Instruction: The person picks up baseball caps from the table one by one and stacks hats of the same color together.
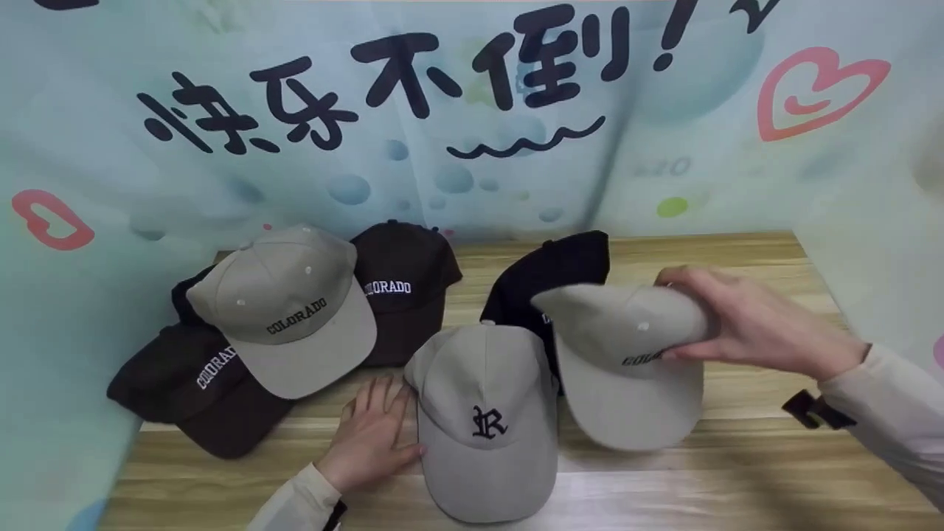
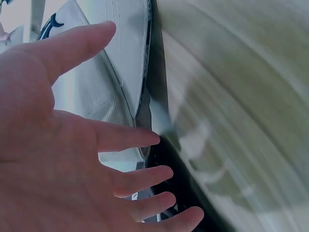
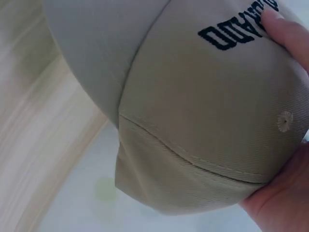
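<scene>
Tabletop (image 1: pixel 745 254) with a wood grain is viewed from above, partly covered by caps. At the right, a beige COLORADO cap (image 1: pixel 619 380) is gripped by the right hand (image 1: pixel 767 328) — its crown is pinched between the thumb, laid at the lettering, and the fingers over the top. It is held in front of a black cap (image 1: pixel 549 273), which is partly hidden; whether the held brim meets the wood cannot be told. Near the middle, an R-emblem cap (image 1: pixel 487 450), also beige, is set down with its brim toward the viewer. Just left of it, the left hand (image 1: pixel 372 439) is held with fingers straight and spread; whether that brim is touched by the thumb cannot be told. Further left, a second beige cap (image 1: pixel 287 310) is laid overlapping a left brown cap (image 1: pixel 210 405) and a right brown cap (image 1: pixel 405 310). Behind — a pale printed backdrop (image 1: pixel 413 181) is hung.
</scene>
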`<state>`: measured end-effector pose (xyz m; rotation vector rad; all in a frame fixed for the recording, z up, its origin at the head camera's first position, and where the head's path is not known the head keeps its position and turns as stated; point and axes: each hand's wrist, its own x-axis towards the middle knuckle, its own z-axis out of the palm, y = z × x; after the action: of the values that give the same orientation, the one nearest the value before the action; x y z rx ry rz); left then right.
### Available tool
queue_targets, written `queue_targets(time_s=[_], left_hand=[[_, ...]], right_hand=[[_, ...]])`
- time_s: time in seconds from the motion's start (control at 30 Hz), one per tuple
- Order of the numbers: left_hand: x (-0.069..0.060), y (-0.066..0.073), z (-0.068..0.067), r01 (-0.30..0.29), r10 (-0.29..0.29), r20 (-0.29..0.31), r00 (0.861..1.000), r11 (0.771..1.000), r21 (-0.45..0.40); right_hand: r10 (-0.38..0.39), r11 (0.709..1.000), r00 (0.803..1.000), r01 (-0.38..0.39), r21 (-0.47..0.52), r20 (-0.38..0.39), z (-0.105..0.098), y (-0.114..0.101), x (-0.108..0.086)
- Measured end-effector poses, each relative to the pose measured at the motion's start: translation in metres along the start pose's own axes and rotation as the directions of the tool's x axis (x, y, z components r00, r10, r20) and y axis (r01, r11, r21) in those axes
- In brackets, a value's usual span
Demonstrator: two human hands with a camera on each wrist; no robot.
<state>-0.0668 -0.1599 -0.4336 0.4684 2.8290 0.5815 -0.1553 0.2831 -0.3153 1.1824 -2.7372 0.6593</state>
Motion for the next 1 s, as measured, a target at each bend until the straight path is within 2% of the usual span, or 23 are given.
queue_targets(time_s=[0.17, 0.33, 0.43, 0.57, 0.73, 0.87, 1.0], left_hand=[[0.000, -0.004, -0.005, 0.001, -0.001, -0.014, 1.000, 1.000, 0.000], [-0.002, -0.008, -0.007, 0.018, -0.018, -0.002, 1.000, 1.000, -0.014], [-0.002, -0.010, -0.008, 0.015, -0.015, -0.026, 1.000, 1.000, -0.007], [-0.001, -0.010, -0.015, 0.009, -0.010, -0.072, 0.997, 1.000, -0.009], [0.001, -0.007, -0.026, -0.016, 0.012, -0.145, 0.989, 1.000, -0.025], [0.002, -0.010, -0.033, -0.081, 0.077, -0.234, 0.969, 0.997, -0.006], [0.002, -0.014, -0.041, -0.108, 0.115, -0.297, 0.948, 0.993, 0.041]], right_hand=[[-0.119, 0.992, 0.992, 0.117, 0.054, 0.036, 0.021, -0.030, 0.009], [-0.242, 0.968, 0.968, 0.235, 0.093, 0.068, 0.047, -0.060, 0.016], [-0.275, 0.958, 0.958, 0.267, 0.101, 0.079, 0.066, -0.078, 0.019], [-0.265, 0.964, 0.960, 0.261, 0.060, 0.092, 0.090, -0.100, 0.025], [-0.200, 0.979, 0.976, 0.202, -0.011, 0.084, 0.114, -0.121, 0.037], [-0.137, 0.990, 0.989, 0.139, -0.027, 0.055, 0.125, -0.129, 0.046], [-0.089, 0.995, 0.996, 0.089, -0.037, -0.008, 0.132, -0.131, 0.053]])
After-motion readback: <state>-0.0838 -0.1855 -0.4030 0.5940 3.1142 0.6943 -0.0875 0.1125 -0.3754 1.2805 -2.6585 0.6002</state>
